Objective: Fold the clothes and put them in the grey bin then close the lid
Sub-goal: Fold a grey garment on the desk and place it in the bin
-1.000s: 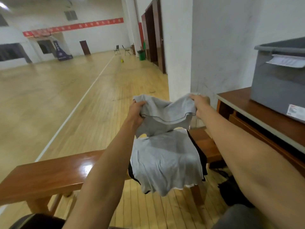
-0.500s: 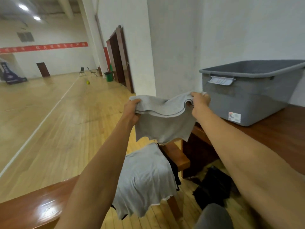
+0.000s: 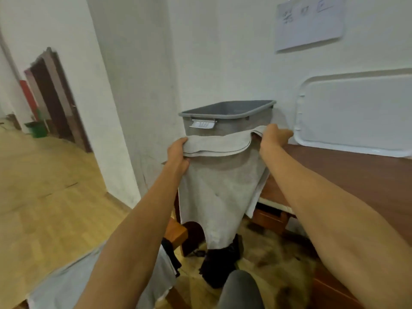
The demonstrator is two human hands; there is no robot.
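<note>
wooden table (image 3: 334, 175) against the white wall carries the open grey bin (image 3: 227, 128), with its white lid (image 3: 356, 112) propped beside it. left hand (image 3: 177, 156) and right hand (image 3: 273, 138) each grip a top corner of the half-folded grey garment (image 3: 218, 188), held just before the bin. binning it, another grey garment (image 3: 66, 286) and the lid remain.

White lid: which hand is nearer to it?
Right. The right hand, gripping the cloth, is just left of the lid; the left hand, gripping its other end, is farther left, in front of the bin.
</note>
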